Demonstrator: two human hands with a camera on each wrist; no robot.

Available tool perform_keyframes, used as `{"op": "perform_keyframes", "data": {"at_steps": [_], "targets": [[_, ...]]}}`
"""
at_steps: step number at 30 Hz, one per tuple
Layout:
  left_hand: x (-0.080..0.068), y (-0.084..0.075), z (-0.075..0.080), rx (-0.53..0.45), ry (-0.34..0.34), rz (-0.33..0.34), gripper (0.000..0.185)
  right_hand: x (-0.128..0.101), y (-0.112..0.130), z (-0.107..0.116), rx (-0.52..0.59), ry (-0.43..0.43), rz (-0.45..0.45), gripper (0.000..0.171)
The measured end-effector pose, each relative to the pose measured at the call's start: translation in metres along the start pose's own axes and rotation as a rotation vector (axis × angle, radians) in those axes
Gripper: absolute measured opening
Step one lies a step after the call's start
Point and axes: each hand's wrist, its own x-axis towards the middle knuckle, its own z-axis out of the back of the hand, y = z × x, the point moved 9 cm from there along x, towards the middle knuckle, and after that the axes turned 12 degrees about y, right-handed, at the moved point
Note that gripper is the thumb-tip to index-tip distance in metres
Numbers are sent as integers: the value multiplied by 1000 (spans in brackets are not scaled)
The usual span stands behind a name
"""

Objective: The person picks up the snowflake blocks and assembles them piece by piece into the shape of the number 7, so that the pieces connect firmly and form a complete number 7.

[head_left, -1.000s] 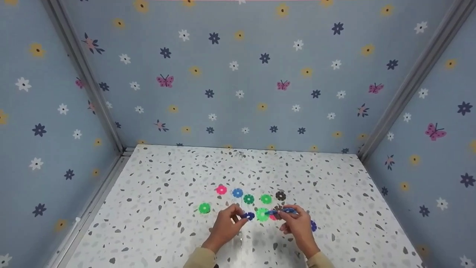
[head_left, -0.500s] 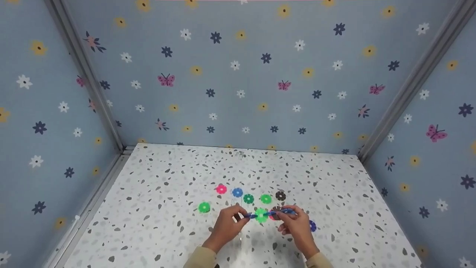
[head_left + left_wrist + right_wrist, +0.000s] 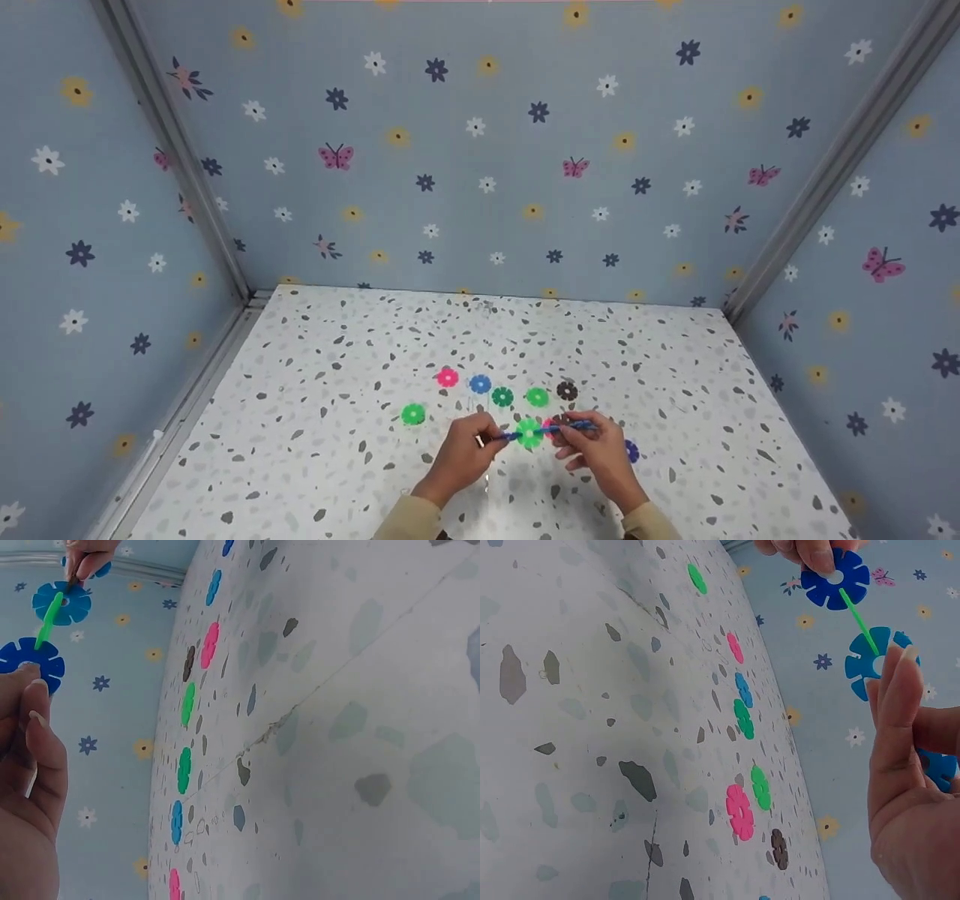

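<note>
The fingers (image 3: 34, 701) of the left hand (image 3: 461, 456) pinch a dark blue notched plastic disc (image 3: 30, 664), held in the air above the speckled white tabletop (image 3: 315, 420). A bright green plastic disc (image 3: 857, 617), seen edge-on in the wrist views, joins this piece to a lighter blue notched plastic disc (image 3: 874, 652), which the fingers (image 3: 896, 701) of the right hand (image 3: 596, 454) pinch. Another blue disc (image 3: 937, 767) sits behind the right hand's fingers. On the tabletop just beyond the hands lie a pink disc (image 3: 448, 377), a blue disc (image 3: 480, 384), a dark green disc (image 3: 502, 397), a light green disc (image 3: 537, 397) and a brown disc (image 3: 567, 391) in a row, with a separate green disc (image 3: 413, 414) to the left. Flower-patterned blue walls (image 3: 480, 150) enclose the tabletop.
</note>
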Motion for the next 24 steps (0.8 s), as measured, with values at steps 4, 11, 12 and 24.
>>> {"op": "perform_keyframes", "data": {"at_steps": [4,11,12,24], "targets": [[-1,-3,-3,0,13,-34,17,1,1,0,-31,26,-18,45],[-4,-24,-1,-25,9,-40,15,1,2,-3,-14,50,-27,45],[-4,-30,1,-26,8,-43,15,1,1,-4,-2,55,-30,44],[-7,-39,-4,-94,3,-41,15,-2,4,-6,18,49,-47,41]]}}
